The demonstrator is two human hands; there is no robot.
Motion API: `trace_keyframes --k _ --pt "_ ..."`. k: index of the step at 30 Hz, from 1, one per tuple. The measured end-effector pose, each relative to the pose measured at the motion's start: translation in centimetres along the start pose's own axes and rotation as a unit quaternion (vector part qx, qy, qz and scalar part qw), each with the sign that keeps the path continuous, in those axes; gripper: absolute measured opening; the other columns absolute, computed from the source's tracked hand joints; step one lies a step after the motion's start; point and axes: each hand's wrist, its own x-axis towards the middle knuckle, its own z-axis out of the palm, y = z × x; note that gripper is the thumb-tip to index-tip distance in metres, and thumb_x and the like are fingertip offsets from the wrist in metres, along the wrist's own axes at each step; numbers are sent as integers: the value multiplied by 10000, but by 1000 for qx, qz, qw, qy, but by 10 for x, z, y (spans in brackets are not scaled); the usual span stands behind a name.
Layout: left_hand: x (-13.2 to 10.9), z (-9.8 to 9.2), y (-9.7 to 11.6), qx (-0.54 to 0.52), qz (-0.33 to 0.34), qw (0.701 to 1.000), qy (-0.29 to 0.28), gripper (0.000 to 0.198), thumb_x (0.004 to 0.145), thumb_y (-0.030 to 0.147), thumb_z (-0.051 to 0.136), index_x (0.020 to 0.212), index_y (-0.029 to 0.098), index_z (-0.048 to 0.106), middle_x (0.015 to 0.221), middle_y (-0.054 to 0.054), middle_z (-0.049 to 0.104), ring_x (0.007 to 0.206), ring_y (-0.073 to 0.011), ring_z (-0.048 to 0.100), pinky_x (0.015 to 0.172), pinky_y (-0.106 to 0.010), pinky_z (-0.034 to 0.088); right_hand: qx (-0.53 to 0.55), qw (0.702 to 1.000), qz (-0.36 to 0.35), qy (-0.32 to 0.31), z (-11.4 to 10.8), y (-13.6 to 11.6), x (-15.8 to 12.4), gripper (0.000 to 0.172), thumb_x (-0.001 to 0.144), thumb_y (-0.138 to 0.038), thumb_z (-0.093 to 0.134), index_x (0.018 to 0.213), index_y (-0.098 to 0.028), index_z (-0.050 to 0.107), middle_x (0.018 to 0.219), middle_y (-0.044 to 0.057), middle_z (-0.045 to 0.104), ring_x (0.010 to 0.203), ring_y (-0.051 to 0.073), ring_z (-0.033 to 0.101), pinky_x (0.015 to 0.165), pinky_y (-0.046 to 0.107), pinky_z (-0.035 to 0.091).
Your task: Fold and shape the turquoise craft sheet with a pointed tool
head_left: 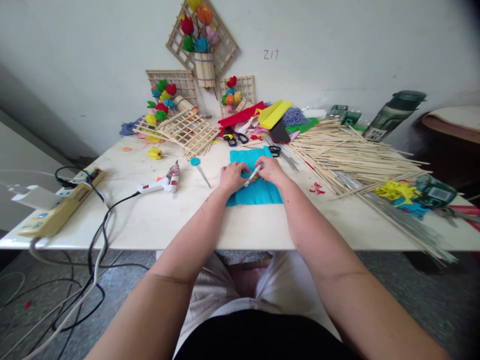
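Observation:
A sheet of bright blue crepe paper [258, 195] lies on the white table in front of me. My left hand [233, 177] rests on its left part, fingers apart and pressing down. In my right hand [270, 170] is a white pen [252, 177], slanted with its lower end toward the paper near my left fingertips. A small yellowish-orange patch shows between the hands, too little of it to name. Just beyond the paper's upper right corner lie black-handled scissors [275, 150]. Left of the paper is a blue flower head on a wire stem [195, 162].
A white glue gun [157, 186] lies left, its cord running to a power strip [62, 207]. Wooden lattices with paper flowers [183, 131] stand and lie behind. Many thin sticks [345, 152], metal wires [405, 220] and a dark bottle [393, 115] are on the right.

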Motion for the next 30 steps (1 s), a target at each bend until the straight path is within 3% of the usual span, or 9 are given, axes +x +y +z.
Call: trace_keyframes --k 9,13,20,26,30 --pt "-3 -4 0 11 24 1000 -12 374 716 542 612 961 262 655 986 -52 601 962 -233 551 858 -353 397 74 993 83 -35 6 8 7 289 602 -138 636 886 -180 596 647 -14 632 489 103 552 477 206 460" --pt "-3 -4 -1 6 25 1000 -9 381 709 530 623 970 254 658 980 -52 606 934 -224 559 841 -340 414 109 989 93 -28 7 7 6 299 584 -123 644 872 -172 584 605 -19 606 459 108 548 409 196 431" --pt "-2 -4 -3 11 44 999 -6 355 726 493 618 982 254 679 988 -50 622 936 -207 565 858 -312 423 91 991 96 -20 7 6 7 319 570 -143 663 877 -177 582 631 -10 616 471 117 554 418 206 441" --pt "-2 -2 -7 19 75 997 -6 295 738 455 614 936 259 713 1035 -54 620 941 -210 565 891 -318 421 48 996 81 -3 5 5 5 332 559 -165 688 878 -173 598 756 15 651 572 119 571 537 229 488" --pt "-1 -1 -8 10 87 996 -1 281 728 428 628 927 254 722 1021 -56 614 943 -211 568 908 -321 420 107 989 105 -1 1 0 1 302 645 -219 656 934 -181 576 671 -5 618 490 102 536 469 213 467"
